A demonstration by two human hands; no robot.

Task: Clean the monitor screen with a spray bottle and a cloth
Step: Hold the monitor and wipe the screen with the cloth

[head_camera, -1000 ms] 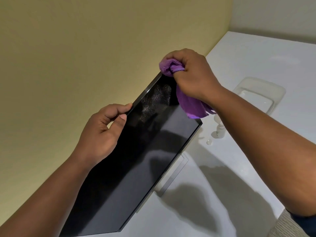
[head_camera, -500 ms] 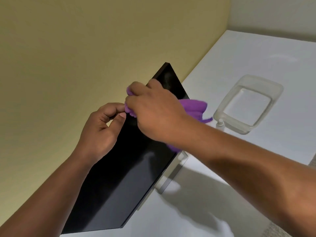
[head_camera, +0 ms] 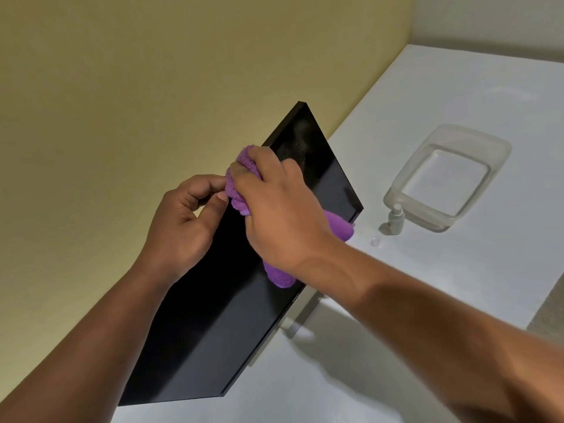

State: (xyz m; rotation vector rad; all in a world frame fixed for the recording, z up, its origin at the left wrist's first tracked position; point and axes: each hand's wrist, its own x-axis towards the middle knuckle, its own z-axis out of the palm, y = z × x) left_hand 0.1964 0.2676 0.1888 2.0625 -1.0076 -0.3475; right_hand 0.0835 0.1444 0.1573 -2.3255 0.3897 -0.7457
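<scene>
Gripping the monitor's top edge, left hand [head_camera: 183, 221] has fingers curled behind the bezel and thumb on the front. Monitor [head_camera: 213, 331] stands on the white desk [head_camera: 457, 285] against a yellow wall [head_camera: 122, 87], black screen dark, with a faint hazy smear near its upper far corner. Right hand [head_camera: 280, 215] closed on a bunched purple cloth [head_camera: 241, 193], pressing it flat to the screen just beside the left thumb; cloth tails show below and past the palm. Grey stand base [head_camera: 300, 319] under the lower edge. Further right: small spray bottle [head_camera: 396, 221] upright on desk, tiny clear cap [head_camera: 375, 242] near it. Clear plastic tray [head_camera: 451, 178] just behind the bottle.
</scene>
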